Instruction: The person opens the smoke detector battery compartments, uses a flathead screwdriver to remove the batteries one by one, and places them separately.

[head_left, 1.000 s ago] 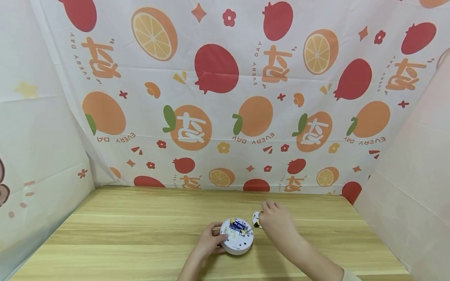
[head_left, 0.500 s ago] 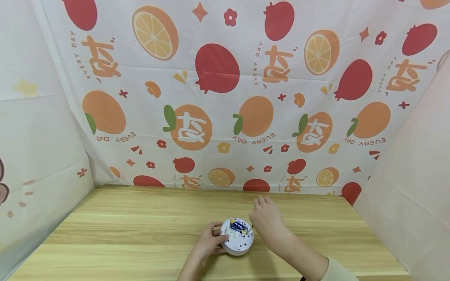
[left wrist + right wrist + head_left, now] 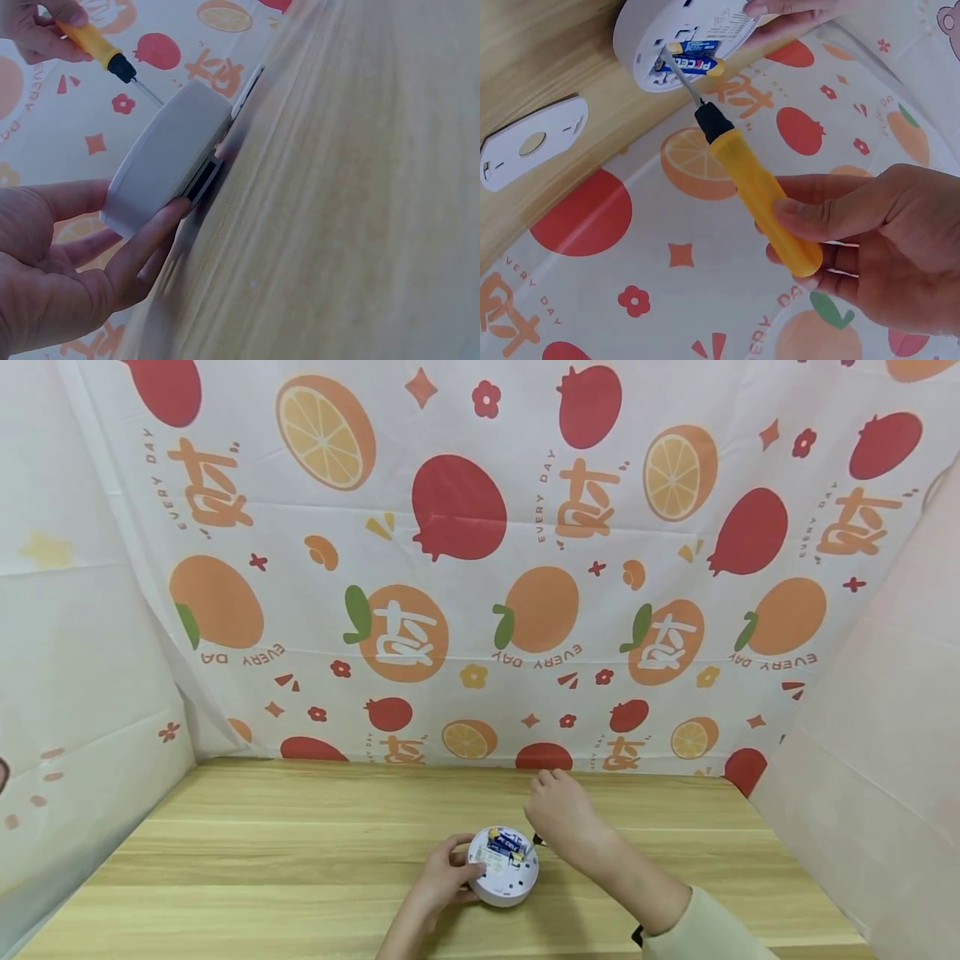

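My left hand (image 3: 444, 875) grips the side of a round white smoke detector (image 3: 501, 887), thumb on its face and fingers at its edge. Two blue and yellow batteries (image 3: 692, 58) lie side by side in its open compartment. My right hand (image 3: 862, 232) holds a screwdriver (image 3: 769, 199) by its yellow handle, thumb along it. The screwdriver's metal tip meets the detector's face right beside the batteries. In the left wrist view the detector (image 3: 169, 154) is tilted, and its battery side is hidden. From the head view, the handle is mostly behind my right hand (image 3: 561, 814).
A white mounting plate (image 3: 536, 142) with a round hole lies on the wooden table (image 3: 300, 860), beyond the detector; my right hand hides it in the head view. A fruit-print cloth (image 3: 465, 610) hangs behind the table, with pale cloths at both sides.
My right hand has moved left and farther back, tilting the screwdriver, whose tip stays at the detector. The mounting plate is now covered in the head view. My left hand keeps its grip.
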Tool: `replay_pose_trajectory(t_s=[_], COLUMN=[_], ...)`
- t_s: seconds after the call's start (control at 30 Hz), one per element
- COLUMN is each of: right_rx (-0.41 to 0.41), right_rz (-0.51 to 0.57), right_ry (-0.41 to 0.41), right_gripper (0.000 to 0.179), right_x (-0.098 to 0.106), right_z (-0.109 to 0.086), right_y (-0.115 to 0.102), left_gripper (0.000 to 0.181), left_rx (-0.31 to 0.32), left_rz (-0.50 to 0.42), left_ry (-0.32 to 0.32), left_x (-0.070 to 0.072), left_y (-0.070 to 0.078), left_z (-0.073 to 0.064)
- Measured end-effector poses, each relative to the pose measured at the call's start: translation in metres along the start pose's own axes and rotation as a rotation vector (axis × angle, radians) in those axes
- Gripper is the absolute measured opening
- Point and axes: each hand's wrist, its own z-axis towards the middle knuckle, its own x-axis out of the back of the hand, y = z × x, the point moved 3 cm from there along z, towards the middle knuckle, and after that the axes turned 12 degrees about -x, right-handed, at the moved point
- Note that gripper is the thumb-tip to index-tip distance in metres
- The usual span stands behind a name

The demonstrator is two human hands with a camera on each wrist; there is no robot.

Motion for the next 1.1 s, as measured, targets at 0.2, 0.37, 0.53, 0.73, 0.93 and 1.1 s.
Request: replay_pose_trajectory(t_s=[0.2, 0.37, 0.53, 0.73, 0.93, 1.1], right_rx=[0.054, 0.075, 0.115, 0.137, 0.114, 0.092], right_rz=[0.056, 0.14, 0.18, 0.271, 0.415, 0.489], right_ry=[0.022, -0.025, -0.002, 0.036, 0.03, 0.065], right_gripper=[0.007, 0.006, 0.011, 0.014, 0.021, 0.022], right_x=[-0.005, -0.011, -0.017, -0.029, -0.045, -0.06], right_z=[-0.002, -0.005, -0.01, -0.017, -0.026, -0.037], right_y=[0.007, 0.015, 0.022, 0.031, 0.038, 0.042], left_gripper=[0.055, 0.054, 0.054, 0.055, 0.058, 0.06], left_rx=[0.003, 0.004, 0.005, 0.009, 0.021, 0.024], left_rz=[0.002, 0.006, 0.003, -0.016, -0.014, -0.021], left_ry=[-0.004, -0.003, -0.004, -0.007, 0.008, 0.011], left_x=[0.002, 0.001, 0.001, 0.001, 0.003, 0.003], left_y=[-0.002, -0.003, -0.004, -0.004, -0.005, -0.007], left_z=[-0.001, -0.001, -0.001, 0.0, 0.0, 0.0])
